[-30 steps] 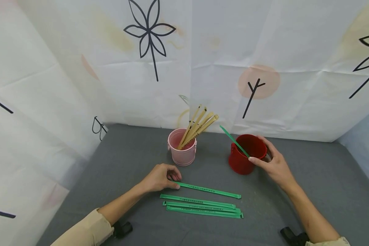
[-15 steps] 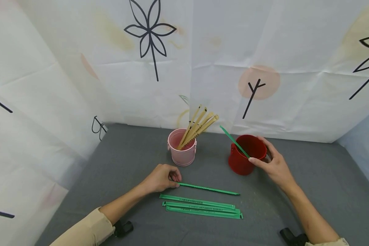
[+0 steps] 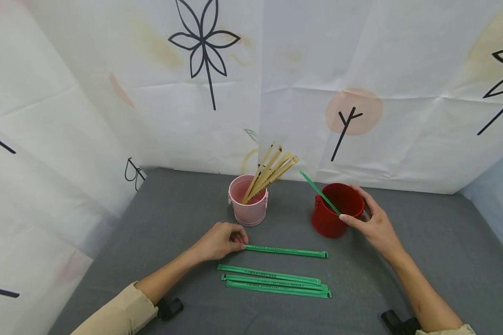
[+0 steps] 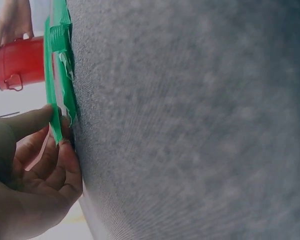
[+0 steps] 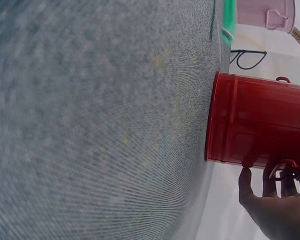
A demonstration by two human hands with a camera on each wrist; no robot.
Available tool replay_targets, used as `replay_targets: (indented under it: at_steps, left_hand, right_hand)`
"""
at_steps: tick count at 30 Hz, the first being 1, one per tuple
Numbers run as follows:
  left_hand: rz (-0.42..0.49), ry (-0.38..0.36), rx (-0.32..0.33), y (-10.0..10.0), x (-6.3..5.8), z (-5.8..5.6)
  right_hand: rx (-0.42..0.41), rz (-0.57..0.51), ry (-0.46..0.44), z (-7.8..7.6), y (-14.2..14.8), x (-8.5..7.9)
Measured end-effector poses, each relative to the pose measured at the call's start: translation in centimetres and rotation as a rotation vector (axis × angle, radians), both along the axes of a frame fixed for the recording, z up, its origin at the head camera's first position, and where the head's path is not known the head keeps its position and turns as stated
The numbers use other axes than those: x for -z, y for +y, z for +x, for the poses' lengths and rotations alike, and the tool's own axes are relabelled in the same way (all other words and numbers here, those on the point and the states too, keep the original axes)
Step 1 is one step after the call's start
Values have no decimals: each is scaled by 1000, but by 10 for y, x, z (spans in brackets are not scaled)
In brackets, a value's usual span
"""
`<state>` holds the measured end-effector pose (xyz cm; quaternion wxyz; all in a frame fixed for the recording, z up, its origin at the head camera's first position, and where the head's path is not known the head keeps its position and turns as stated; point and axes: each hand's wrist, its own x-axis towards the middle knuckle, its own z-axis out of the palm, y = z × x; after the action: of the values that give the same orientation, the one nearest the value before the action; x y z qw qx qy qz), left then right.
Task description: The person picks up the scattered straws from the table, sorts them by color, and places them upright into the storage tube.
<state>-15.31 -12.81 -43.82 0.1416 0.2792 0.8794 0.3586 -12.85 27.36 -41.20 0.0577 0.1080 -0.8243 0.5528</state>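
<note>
My left hand (image 3: 221,242) pinches the left end of a green paper-wrapped straw (image 3: 285,250) between thumb and fingers. That straw points right, close over the grey table; in the left wrist view its end (image 4: 55,122) shows between thumb and fingertips. My right hand (image 3: 372,225) grips a small red bucket (image 3: 328,228) at its right side, thumb at the front rim and fingers around the far side. The right wrist view shows the fingers against the red wall (image 5: 260,120) by its handle. One green wrapped straw (image 3: 316,188) leans out of the red bucket toward the back left.
Several green wrapped straws (image 3: 272,275) lie side by side in front of the held one. A pink bucket (image 3: 250,215) with several tan wrapped sticks (image 3: 272,172) stands left of the red bucket. White patterned cloth (image 3: 293,111) hangs along the table's back and sides.
The pinched straw has swung slightly: its right end has moved away from the row of straws, and it has turned over in my left fingers. My right hand and the red bucket have stayed put.
</note>
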Motion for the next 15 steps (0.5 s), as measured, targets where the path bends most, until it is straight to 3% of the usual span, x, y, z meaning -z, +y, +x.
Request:
replay_targets:
  at_steps: [15]
  left_hand:
    - [53, 37, -81, -11, -3, -4]
  right_hand:
    - [11, 2, 2, 0, -1, 2]
